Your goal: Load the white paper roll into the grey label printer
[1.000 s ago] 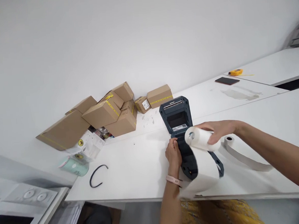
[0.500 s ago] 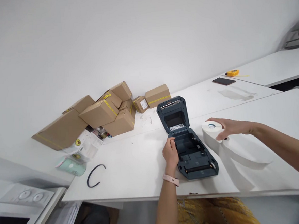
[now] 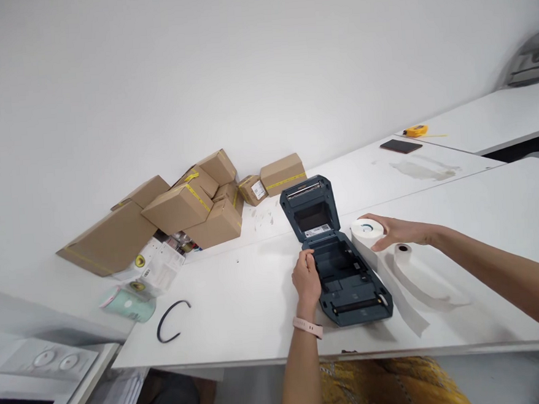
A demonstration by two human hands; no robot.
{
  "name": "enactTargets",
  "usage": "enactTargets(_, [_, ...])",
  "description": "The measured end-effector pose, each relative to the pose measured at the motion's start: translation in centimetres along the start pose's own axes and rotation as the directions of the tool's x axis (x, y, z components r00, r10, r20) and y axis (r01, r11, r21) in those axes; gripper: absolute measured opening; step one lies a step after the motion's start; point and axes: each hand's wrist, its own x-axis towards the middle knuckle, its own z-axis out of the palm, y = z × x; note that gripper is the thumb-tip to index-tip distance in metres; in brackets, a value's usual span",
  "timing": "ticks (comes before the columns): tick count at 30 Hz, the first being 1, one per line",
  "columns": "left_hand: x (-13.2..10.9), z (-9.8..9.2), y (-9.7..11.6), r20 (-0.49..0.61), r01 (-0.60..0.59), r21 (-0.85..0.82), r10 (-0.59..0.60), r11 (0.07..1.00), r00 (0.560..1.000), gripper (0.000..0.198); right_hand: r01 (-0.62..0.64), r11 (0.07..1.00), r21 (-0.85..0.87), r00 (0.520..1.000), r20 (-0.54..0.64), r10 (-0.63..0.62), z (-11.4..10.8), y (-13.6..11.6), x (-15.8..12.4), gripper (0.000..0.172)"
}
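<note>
A dark blue-grey label printer [image 3: 346, 284] lies on the white table with its lid [image 3: 310, 208] tipped up and its inside bare. My left hand [image 3: 306, 278] has its fingers curled over the printer's left edge. Just right of the printer, my right hand [image 3: 394, 231] grips a white label roll [image 3: 363, 238] from above and behind. A loose strip [image 3: 409, 315] trails from that roll toward the table's front. Beside it, a smaller paper roll [image 3: 403, 251] with a dark core has its own strip curling to the right.
Several cardboard boxes [image 3: 177, 207] are piled against the wall at the back left. A black headband [image 3: 167, 323] and a mint-green canister [image 3: 128, 305] lie on the left. At the back right are a dark phone [image 3: 401, 146] and a yellow tape measure [image 3: 415, 131].
My right hand has brought the label roll left, closer to the printer, uncovering the smaller roll. The left hand stays on the printer's edge.
</note>
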Motion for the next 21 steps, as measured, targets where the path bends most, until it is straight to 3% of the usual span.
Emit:
enactTargets(8, [0.1, 0.1, 0.0, 0.000, 0.000, 0.000, 0.000, 1.000, 1.000, 0.040, 0.012, 0.992, -0.129, 1.000, 0.029, -0.008, -0.2, 4.4, 1.7, 0.077])
enactTargets(15, [0.0, 0.0, 0.2, -0.013, 0.005, 0.006, -0.005, 1.000, 1.000, 0.038, -0.025, 0.993, -0.118, 0.998, 0.051, 0.031, -0.8, 4.8, 1.4, 0.087])
enactTargets(17, [0.1, 0.1, 0.2, -0.016, 0.008, 0.009, -0.008, 1.000, 1.000, 0.038, -0.056, 0.998, -0.042, 0.998, -0.018, 0.055, -1.5, 5.1, 0.0, 0.086])
enactTargets(21, [0.1, 0.1, 0.1, -0.015, 0.010, 0.013, -0.009, 1.000, 1.000, 0.038, -0.053, 0.985, 0.166, 0.955, -0.279, 0.098, -2.9, 7.5, -4.1, 0.056])
